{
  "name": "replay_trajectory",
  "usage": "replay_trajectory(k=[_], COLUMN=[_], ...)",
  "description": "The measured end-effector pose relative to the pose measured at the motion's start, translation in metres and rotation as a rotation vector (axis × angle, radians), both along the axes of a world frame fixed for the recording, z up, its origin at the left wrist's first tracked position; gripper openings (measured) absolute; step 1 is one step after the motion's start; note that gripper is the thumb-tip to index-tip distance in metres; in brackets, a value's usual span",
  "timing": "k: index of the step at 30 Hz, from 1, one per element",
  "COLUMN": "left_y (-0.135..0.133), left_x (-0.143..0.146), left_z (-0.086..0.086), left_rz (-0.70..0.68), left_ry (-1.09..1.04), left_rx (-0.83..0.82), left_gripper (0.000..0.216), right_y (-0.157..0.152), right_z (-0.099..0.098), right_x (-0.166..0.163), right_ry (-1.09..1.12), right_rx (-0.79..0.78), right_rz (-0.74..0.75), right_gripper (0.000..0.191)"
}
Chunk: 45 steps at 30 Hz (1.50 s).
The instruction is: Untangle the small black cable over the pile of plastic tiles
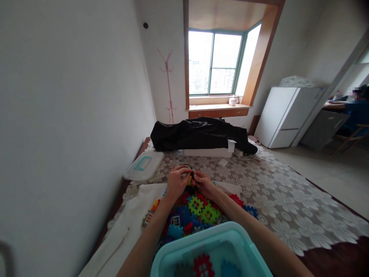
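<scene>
My left hand (177, 182) and my right hand (203, 184) meet close together above a heap of colourful interlocking plastic building tiles (193, 209). Both pinch a small dark object with a yellow patch (191, 177), and a thin black cord (187, 166) loops above it. My fingers hide most of this object, so its exact kind is unclear. A teal plastic tub (210, 250) sits below my forearms, holding more tiles, one of them red. White cloth (135, 209) lies under the heap's left side.
A lace-patterned cover (288, 200) spreads over the low surface, with a translucent lidded box (143, 165) at left and a long black bag (196, 134) at the far end. A wall rises at left. A white refrigerator (285, 117) stands at right, and a seated person (356, 111) is beyond it.
</scene>
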<state>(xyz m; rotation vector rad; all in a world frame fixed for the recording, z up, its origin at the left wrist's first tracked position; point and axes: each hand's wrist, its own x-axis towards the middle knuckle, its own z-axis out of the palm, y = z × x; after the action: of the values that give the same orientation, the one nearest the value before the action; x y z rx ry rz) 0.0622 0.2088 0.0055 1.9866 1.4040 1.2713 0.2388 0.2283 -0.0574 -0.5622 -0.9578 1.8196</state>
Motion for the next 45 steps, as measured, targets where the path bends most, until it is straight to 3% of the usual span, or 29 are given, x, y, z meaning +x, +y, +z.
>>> replay_trajectory(k=[7, 26, 35, 40, 45], left_y=[-0.001, -0.003, -0.004, -0.005, -0.005], left_x=[-0.016, -0.014, -0.007, -0.009, -0.019], left_z=[0.017, 0.023, 0.014, 0.010, 0.015], left_rz=[-0.207, -0.166, -0.182, -0.132, -0.204], left_ry=[0.047, 0.238, 0.343, 0.288, 0.233], left_rx=[-0.107, -0.012, 0.105, 0.116, 0.034], left_gripper=[0.026, 0.011, 0.020, 0.025, 0.027], right_y=[-0.001, 0.001, 0.002, 0.002, 0.001], right_z=[0.004, 0.002, -0.001, 0.000, 0.002], right_x=[0.002, -0.001, -0.001, 0.000, 0.000], right_ry=[0.005, -0.049, -0.049, -0.055, -0.057], right_rx=[-0.001, 0.011, 0.009, 0.004, -0.002], right_rz=[0.023, -0.007, -0.008, 0.002, 0.008], right_gripper=[0.053, 0.056, 0.053, 0.054, 0.054])
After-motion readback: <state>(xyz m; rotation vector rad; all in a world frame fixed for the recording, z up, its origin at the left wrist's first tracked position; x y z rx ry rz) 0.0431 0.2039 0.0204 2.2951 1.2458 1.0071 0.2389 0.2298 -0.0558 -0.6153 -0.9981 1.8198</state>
